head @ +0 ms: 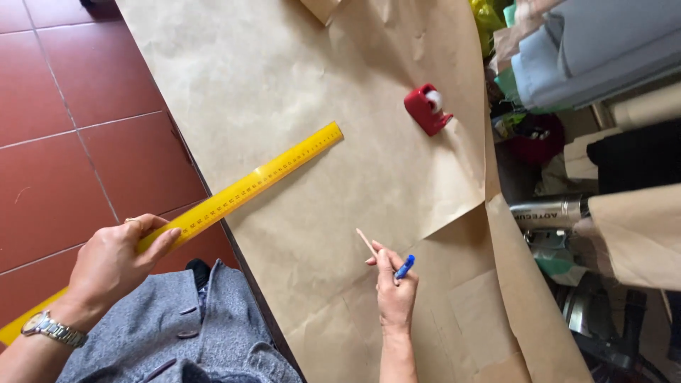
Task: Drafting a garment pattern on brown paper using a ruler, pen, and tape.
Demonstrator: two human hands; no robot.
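My left hand point(117, 259), with a wristwatch on its wrist, grips a long yellow ruler point(262, 177) near its lower part. The ruler slants up to the right, its far end resting on the brown kraft paper point(284, 85) that covers the table. My right hand point(394, 284) rests on the paper near the front edge. It holds a thin wooden pencil point(367, 242) and a blue pen point(405, 267) between its fingers, the pencil pointing up and left.
A red tape dispenser point(428, 108) sits on the paper at the upper right. Rolls of fabric point(596, 50) and paper, a metal canister point(546, 211) and clutter crowd the right side. Red floor tiles point(64, 128) lie to the left.
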